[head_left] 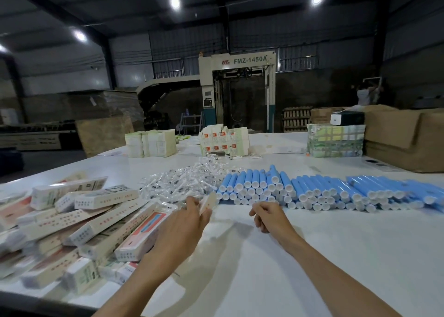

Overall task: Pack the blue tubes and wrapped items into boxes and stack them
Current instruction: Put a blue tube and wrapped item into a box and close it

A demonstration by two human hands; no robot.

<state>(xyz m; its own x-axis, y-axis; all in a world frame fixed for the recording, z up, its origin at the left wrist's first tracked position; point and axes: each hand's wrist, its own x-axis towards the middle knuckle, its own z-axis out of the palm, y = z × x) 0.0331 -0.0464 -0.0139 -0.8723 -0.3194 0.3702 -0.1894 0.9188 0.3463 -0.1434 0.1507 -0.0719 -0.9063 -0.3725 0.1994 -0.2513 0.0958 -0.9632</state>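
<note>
The left hand pinched a flat, unfilled box between thumb and fingers, its far end tipped up. The right hand hung beside it, fingers loosely curled, seemingly holding nothing. The tubes lay stacked just beyond the right fingertips. The wrapped items were heaped just beyond the left, and other boxes sprawled on that hand's outer side. Likely risks: pulling a low tube could set the stack rolling across the table; the light pinch could let the box slip; the loose box heap could slide
</note>
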